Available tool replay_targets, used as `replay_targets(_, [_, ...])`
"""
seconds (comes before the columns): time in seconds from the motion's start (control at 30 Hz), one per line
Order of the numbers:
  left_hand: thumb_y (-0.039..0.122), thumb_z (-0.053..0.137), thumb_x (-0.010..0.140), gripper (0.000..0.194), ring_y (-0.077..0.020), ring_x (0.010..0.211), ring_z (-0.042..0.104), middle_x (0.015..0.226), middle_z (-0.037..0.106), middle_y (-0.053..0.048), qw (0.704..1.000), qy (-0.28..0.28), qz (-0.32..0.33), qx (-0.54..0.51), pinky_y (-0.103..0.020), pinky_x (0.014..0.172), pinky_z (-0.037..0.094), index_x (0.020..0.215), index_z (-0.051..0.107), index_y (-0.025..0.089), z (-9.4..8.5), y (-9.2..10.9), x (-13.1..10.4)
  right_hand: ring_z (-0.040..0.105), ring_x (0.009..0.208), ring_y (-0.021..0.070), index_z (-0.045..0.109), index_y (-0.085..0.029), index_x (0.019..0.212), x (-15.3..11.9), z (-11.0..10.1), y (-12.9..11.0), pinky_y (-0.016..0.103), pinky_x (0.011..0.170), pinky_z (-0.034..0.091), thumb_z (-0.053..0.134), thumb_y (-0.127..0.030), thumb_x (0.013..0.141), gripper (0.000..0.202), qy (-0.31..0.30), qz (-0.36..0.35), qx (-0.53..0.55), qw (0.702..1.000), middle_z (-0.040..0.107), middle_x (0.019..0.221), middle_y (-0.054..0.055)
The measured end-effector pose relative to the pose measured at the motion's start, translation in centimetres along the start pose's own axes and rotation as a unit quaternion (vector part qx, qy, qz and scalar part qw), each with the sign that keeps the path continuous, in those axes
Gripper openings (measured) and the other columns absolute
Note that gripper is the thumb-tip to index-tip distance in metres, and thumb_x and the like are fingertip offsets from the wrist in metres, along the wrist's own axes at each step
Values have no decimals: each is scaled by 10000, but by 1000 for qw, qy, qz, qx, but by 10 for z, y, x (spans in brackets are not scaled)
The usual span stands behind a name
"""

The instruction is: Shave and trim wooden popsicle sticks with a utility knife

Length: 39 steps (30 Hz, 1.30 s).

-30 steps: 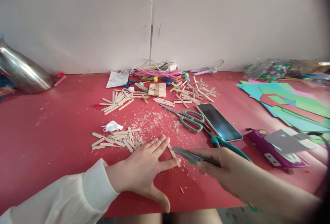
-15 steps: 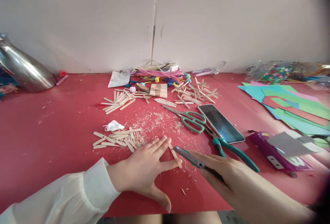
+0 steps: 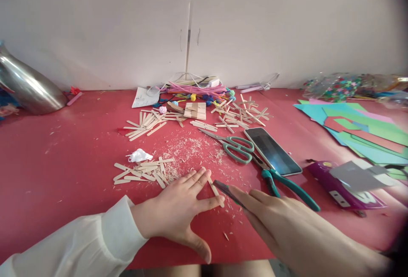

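My left hand (image 3: 180,207) lies spread on the red tabletop. Its index and middle fingertips press the two ends of a short wooden craft stick (image 3: 213,187) against the surface. My right hand (image 3: 270,217) is closed around a utility knife (image 3: 228,191). The knife's tip points left and meets the stick's right side near the middle, or hovers just beside it; I cannot tell which. Most of the knife's handle is hidden under my right fingers. Pale wood shavings (image 3: 188,147) are scattered beyond my left hand, with a few slivers near the stick.
Loose craft sticks (image 3: 145,170) lie left of my hand beside crumpled white material (image 3: 140,155). Scissors (image 3: 237,148), pliers (image 3: 291,187) and a phone (image 3: 272,151) lie ahead on the right. Further right are a purple box (image 3: 344,187) and coloured paper (image 3: 369,134). A metal jug (image 3: 32,83) stands far left.
My right hand has rolled over, so its back faces up more and covers more of the knife. The knife has tilted with it. My left hand and the stick stay put.
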<state>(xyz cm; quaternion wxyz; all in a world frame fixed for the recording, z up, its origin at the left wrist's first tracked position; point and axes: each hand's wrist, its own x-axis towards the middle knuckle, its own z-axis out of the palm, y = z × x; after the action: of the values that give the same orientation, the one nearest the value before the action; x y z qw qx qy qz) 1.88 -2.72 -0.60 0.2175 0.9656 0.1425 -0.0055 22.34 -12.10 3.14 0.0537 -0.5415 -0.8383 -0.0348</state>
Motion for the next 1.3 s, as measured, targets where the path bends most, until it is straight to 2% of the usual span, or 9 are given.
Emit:
replay_targets(0.17, [781,468,584,934,-386,1306,68,1462,27,-128,1000,-6,-3,-17,-545,1018,153,1356,304,281,-3,1,-1,627,560,180,635,-187,1066,15,-15,-2,243,433,465,491,-101,713,391,-54,-21,12,998,691,703,79])
replay_targets(0.37, [785,445,596,932,-373,1310,59,1457,22,-140,1000,-6,-1,-11,-526,1029,137,1362,291,278,-4,2,-1,577,439,114,637,-271,1033,21,-19,11,184,363,418,365,-149,819,367,-141,122,202,961,656,560,-48])
replay_targets(0.43, [786,441,599,932,-372,1310,54,1455,23,-145,1000,-4,-3,-3,-519,1031,136,1361,298,269,-4,2,0,615,517,127,626,-257,1060,14,-16,12,199,443,478,373,-149,816,368,-132,136,224,956,687,648,-34])
replay_targets(0.57, [791,439,594,948,-379,1309,57,1454,22,-151,1000,-3,-4,8,-519,1029,143,1359,309,247,-2,2,0,654,652,164,542,-221,1198,-1,-11,10,276,603,537,359,-147,820,426,-76,96,181,976,702,784,31])
replay_targets(0.83, [760,466,617,910,-379,1308,83,1461,35,-127,1000,9,-2,18,-520,1024,160,1364,293,269,-1,2,-1,663,646,173,486,-233,1254,3,-8,9,270,546,537,322,-156,840,452,-122,91,141,978,700,791,37])
replay_targets(0.97, [744,490,617,897,-375,1309,79,1459,36,-131,1000,9,2,12,-517,1027,154,1358,305,274,-1,2,-1,661,642,161,504,-250,1235,5,-7,9,253,537,521,334,-147,831,450,-102,74,115,985,707,824,31])
replay_targets(1.1, [734,510,611,904,-373,1310,76,1455,42,-146,1000,9,3,1,-524,1026,143,1356,310,264,-1,2,-1,641,569,153,569,-262,1165,9,-7,8,232,467,472,437,-102,737,476,-81,20,79,993,707,855,44])
replay_targets(1.2, [731,520,605,904,-376,1309,65,1454,35,-145,1000,5,1,-13,-530,1022,143,1355,310,272,-3,2,-1,624,528,164,640,-242,1065,18,-9,5,237,421,434,494,-97,672,444,-93,13,90,992,706,759,58])
replay_targets(1.3, [725,530,602,904,-385,1307,60,1457,23,-136,1000,3,-3,-19,-538,1016,149,1357,303,283,-4,3,-1,616,520,172,663,-215,1020,27,-13,5,243,416,421,463,-92,675,417,-120,51,122,984,687,653,50])
